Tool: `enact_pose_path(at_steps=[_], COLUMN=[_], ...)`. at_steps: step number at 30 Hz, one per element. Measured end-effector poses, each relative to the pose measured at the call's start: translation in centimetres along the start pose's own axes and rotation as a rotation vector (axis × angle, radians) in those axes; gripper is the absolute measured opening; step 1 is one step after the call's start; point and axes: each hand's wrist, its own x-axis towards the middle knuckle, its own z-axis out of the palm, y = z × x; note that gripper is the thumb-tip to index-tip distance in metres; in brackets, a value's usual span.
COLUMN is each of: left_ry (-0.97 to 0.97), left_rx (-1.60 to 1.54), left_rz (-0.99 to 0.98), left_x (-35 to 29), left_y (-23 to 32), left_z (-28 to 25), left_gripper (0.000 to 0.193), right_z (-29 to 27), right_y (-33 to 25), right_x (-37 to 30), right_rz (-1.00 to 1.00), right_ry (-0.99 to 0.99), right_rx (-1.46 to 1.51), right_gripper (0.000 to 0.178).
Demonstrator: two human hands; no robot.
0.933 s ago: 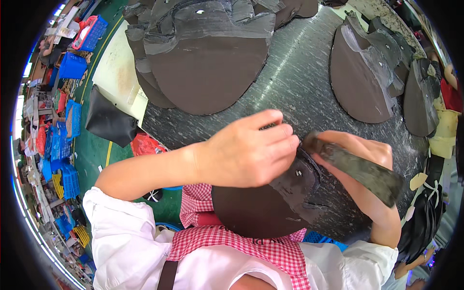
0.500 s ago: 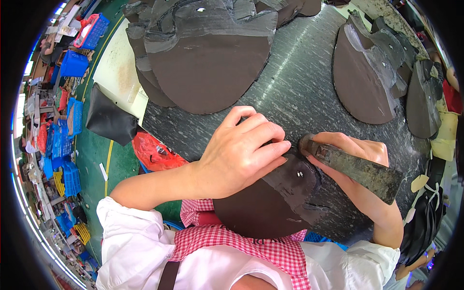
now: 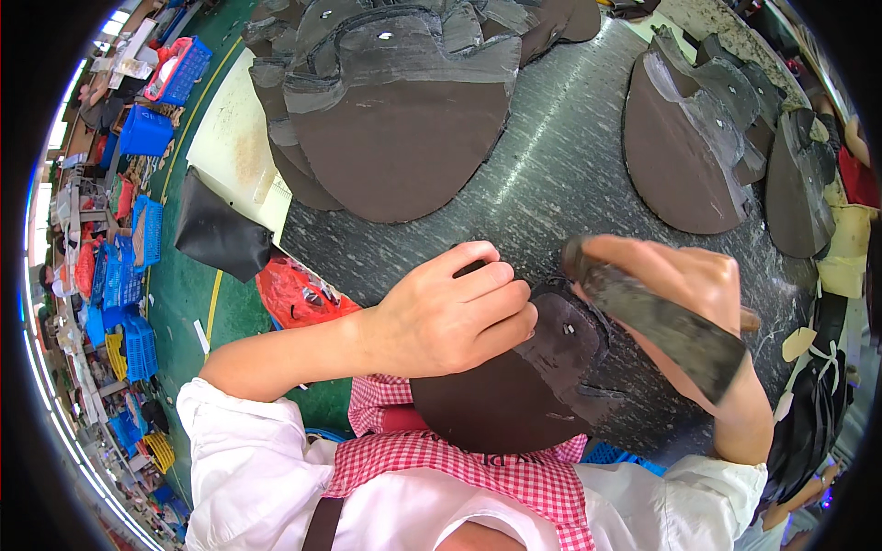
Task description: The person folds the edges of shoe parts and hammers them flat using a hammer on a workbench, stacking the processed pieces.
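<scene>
A dark brown leather piece (image 3: 496, 404) with a rounded lower edge and a greyer upper part lies on the near edge of the dark speckled worktop, close to my apron. My left hand (image 3: 464, 308) is closed at its upper left edge, fingers curled; the fingertips are partly hidden. My right hand (image 3: 684, 275) grips a hammer (image 3: 671, 321) with a broad worn metal head, its wooden handle end showing past the hand. Motion blurs the hammer, and its narrow end hangs just beyond the piece's upper right edge. Whether it touches the worktop, I cannot tell.
A pile of similar leather pieces (image 3: 395, 147) covers the far left of the worktop (image 3: 551, 165). More pieces (image 3: 680, 156) lie at the right. A black pouch-like sheet (image 3: 220, 225) and a red plastic bag (image 3: 299, 294) hang by the left edge. Blue baskets (image 3: 147, 230) stand across the green floor.
My left hand has shifted slightly left and down along the piece. The hammer has moved a little and is now blurred, with its handle end showing. The view has shifted slightly.
</scene>
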Motion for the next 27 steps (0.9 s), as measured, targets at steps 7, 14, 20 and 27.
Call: enact_pose_path(at_steps=[7,14,20,27], left_ry=[-0.031,-0.081,0.197,-0.028], left_rx=[-0.018,0.106,0.608,0.078], left_rz=[0.062,0.209,-0.226,-0.325], left_x=[0.4,0.9,4.1,20.9], left_y=[-0.9,-1.2,-9.9,-12.8], left_z=[0.6,-1.2,-8.3,7.2], left_gripper=[0.026,0.025,0.017,0.040], right_z=[1.3,1.2,-3.8,-7.9], right_y=[1.2,-0.2,9.4,16.8], right_x=[-3.6,-3.4,-4.8,2.9], right_rz=[0.012,-0.023,0.365,0.421], right_ry=[0.105,0.080,0.668,0.592], right_rx=[0.054,-0.031,-0.015,-0.626], right_gripper=[0.049,0.024,0.017,0.029])
